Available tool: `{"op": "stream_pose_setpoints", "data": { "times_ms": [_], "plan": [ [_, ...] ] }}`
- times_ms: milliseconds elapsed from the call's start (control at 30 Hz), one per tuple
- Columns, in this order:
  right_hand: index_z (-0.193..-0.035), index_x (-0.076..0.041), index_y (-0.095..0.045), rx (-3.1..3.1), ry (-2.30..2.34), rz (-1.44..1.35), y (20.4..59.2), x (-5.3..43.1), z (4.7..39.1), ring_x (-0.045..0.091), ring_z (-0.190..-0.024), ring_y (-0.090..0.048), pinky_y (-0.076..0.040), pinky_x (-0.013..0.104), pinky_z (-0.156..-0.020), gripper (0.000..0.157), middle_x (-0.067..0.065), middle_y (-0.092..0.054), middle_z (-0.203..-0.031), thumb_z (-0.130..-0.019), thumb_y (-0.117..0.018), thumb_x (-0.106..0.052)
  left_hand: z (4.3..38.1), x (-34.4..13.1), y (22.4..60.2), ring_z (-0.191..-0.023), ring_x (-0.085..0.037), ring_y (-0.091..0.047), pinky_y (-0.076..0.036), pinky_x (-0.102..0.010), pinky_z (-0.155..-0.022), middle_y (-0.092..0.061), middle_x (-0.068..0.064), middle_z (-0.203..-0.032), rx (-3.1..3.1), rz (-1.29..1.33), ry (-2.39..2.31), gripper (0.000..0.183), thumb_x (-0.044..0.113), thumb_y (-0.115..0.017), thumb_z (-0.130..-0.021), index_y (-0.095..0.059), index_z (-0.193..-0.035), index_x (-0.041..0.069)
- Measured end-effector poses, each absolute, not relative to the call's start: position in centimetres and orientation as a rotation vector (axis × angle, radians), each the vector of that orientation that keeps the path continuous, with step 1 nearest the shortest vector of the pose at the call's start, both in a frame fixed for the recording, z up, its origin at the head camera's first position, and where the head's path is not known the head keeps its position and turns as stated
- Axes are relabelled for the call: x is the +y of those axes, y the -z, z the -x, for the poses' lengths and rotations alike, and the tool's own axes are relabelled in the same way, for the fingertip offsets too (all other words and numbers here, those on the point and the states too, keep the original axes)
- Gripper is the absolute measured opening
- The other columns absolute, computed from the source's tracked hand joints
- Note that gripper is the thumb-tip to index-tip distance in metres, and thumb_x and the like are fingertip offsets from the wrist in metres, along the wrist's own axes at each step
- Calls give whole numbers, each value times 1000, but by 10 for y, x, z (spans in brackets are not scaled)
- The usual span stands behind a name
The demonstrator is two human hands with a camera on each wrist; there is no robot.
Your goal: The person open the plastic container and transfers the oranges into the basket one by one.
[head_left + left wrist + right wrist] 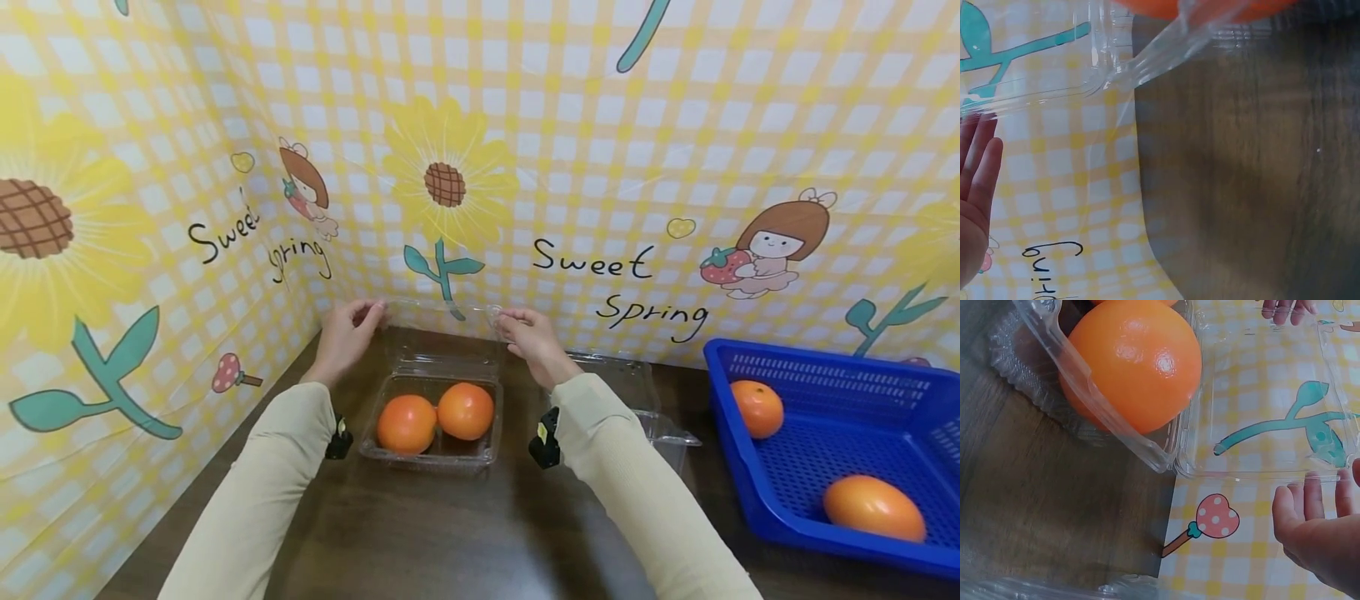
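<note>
A clear plastic clamshell box [429,458] sits on the table with two oranges [406,424] in its base. Its hinged lid [442,342] stands raised at the back. At the lid's upper left corner, my left hand [347,337] pinches the edge between thumb and fingers. My right hand [534,340] grips the upper right corner likewise. The right wrist view shows the right hand's fingers [1313,500] at the lid's edge and one large orange [1135,365] in the base. In the left wrist view, only part of the left hand [975,187] shows beside the lid.
A second clear plastic box [663,429] stands right of the first, partly behind my right forearm. Farther right is a blue basket [723,417] holding an orange [757,408] and a longer orange-coloured fruit [873,507]. A checked, flower-printed cloth [585,167] hangs behind and left of the table.
</note>
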State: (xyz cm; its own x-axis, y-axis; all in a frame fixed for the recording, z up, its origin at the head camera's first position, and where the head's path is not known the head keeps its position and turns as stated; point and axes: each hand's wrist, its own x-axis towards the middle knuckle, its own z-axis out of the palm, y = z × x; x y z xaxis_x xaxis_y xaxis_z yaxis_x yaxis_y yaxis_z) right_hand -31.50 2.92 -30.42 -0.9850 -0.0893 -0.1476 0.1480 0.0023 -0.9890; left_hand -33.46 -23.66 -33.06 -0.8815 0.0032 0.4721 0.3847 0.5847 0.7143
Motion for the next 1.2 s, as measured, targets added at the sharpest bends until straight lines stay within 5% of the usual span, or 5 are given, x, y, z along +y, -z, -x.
{"op": "stream_pose_setpoints", "data": {
  "times_ms": [267, 500, 1200],
  "plan": [
    [-120, 1, -48, 2037, 2128, -83, 310, 28, 317, 28, -116, -42, -34, 38, -97, 32, 12, -48, -123, -91, -48, -13, 337, -236, 335, -73, -24, -59, -45, -18, -57, -65, -16, -82, -2394, 276, 1280, 36, 30, -46, -92, -64, -94, -1],
    [-121, 1, -47, 2022, 2139, -75, 316, 29, 316, 27, -112, -44, -35, 39, -96, 33, 15, -45, -128, -91, -47, -12, 335, -234, 338, -80, -29, -62, -47, -16, -62, -63, -19, -94, -2396, 313, 1375, 35, 25, -48, -91, -55, -111, -3],
    [-122, 2, -46, 2029, 2153, -158, 329, 28, 316, 31, -113, -44, -35, 40, -96, 34, 18, -45, -127, -90, -48, -9, 335, -241, 355, -83, -24, -62, -49, -37, -74, -64, -15, -96, -2483, 288, 1219, 33, 22, -55, -88, -57, -113, 1]
  ]
}}
